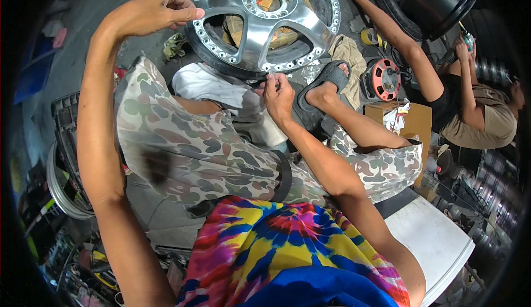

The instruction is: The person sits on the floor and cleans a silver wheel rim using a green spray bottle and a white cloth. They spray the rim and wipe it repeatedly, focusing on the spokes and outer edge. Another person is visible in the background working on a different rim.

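Note:
A silver spoked alloy wheel (251,39) lies face up in front of me, with small bolts or bolt holes around its outer flange. It rests on a dark ring, perhaps a tire (224,66). At the wheel's upper left edge, my left hand (148,13) is closed in a pinch, its thumb tip against the flange. My right hand (280,98) pinches at the flange's near edge, fingertips pressed together. Whatever small thing either hand may hold is too small to make out. A white cloth (213,86) lies beside the wheel, left of my right hand.
My sandaled foot (322,92) stands just right of the wheel. Farther right are a red cable reel (383,79), yellow tape (371,37), a cardboard box (419,120) and a black wheel barrel (437,3). Another person (478,105) sits there, holding a tool.

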`<state>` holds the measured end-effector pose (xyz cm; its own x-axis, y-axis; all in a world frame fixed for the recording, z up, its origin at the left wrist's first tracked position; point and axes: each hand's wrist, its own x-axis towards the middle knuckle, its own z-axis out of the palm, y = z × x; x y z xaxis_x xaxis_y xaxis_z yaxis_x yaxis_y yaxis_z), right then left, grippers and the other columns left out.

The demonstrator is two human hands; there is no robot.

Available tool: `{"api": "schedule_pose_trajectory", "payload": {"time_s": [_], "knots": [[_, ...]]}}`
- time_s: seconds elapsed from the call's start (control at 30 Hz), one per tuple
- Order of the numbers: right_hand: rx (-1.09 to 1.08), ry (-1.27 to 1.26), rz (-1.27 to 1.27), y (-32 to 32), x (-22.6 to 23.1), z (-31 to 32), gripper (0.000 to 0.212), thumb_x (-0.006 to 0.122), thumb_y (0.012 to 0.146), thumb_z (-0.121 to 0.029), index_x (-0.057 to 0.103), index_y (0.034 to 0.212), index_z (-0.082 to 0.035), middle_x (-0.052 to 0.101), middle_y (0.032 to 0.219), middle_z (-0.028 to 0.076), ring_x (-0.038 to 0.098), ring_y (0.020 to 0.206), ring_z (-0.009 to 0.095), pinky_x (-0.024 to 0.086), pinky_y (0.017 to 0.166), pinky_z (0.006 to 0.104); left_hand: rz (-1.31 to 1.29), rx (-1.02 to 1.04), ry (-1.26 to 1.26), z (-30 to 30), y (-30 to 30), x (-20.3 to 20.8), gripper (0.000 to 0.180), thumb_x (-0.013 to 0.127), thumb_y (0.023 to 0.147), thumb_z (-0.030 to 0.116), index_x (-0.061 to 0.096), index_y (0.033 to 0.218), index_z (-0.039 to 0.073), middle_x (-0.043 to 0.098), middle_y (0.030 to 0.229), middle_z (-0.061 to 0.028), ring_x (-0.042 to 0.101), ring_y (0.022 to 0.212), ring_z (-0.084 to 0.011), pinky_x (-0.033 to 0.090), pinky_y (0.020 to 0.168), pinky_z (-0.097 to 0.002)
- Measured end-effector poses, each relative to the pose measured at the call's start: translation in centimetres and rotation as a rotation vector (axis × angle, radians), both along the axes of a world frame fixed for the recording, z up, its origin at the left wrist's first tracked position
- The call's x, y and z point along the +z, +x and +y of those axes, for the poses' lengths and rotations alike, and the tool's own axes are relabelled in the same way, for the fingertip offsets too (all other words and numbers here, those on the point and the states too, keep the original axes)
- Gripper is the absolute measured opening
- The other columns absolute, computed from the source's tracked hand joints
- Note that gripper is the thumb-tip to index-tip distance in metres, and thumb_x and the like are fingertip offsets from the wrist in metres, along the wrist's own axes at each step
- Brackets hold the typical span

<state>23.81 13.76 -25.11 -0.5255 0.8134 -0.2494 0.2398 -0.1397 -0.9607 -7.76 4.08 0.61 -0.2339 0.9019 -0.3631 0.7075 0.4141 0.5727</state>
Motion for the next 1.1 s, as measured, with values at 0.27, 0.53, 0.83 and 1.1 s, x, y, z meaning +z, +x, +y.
{"api": "schedule_pose_trajectory", "payload": {"time_s": [0.27,0.53,0.83,1.1], "knots": [[-0.097,-0.083,0.145,-1.3,-2.3,-1.6,0.028,0.058,0.111,-0.025,0.060,0.103,0.002,0.072,0.087,0.014,0.077,0.075,0.023,0.062,0.066,0.0323,-0.003,-0.006,0.020,0.0,0.3,-0.1,0.047,0.068,0.103,0.048,0.077,0.108,0.003,0.062,0.078,0.0011,0.056,0.076,-0.0101,0.045,0.069,-0.0283],[-0.041,-0.087,0.091,-1.8,-2.3,-1.6,0.030,0.058,0.112,-0.027,0.058,0.099,0.001,0.071,0.084,0.013,0.076,0.074,0.022,0.061,0.063,0.0315,0.032,-0.007,0.036,-0.4,0.5,0.1,0.049,0.068,0.102,0.051,0.077,0.106,0.002,0.063,0.079,0.0004,0.056,0.077,-0.0109,0.046,0.070,-0.0285],[0.400,0.757,-0.053,-0.1,3.8,7.9,0.018,0.061,0.106,-0.018,0.065,0.110,-0.001,0.065,0.101,0.019,0.065,0.092,0.040,0.050,0.078,0.0461,0.011,0.003,-0.013,-1.0,-0.2,-0.1,0.051,0.068,0.101,0.053,0.076,0.105,0.003,0.064,0.081,-0.0001,0.058,0.078,-0.0106,0.048,0.072,-0.0286],[0.561,0.808,-0.026,-2.3,3.9,10.2,0.017,0.064,0.104,-0.016,0.063,0.110,0.000,0.064,0.102,0.022,0.063,0.096,0.045,0.050,0.081,0.0467,-0.004,0.022,-0.023,-1.1,0.3,0.3,0.050,0.068,0.102,0.053,0.075,0.101,0.004,0.062,0.079,0.0021,0.056,0.077,-0.0094,0.047,0.070,-0.0279]]}}
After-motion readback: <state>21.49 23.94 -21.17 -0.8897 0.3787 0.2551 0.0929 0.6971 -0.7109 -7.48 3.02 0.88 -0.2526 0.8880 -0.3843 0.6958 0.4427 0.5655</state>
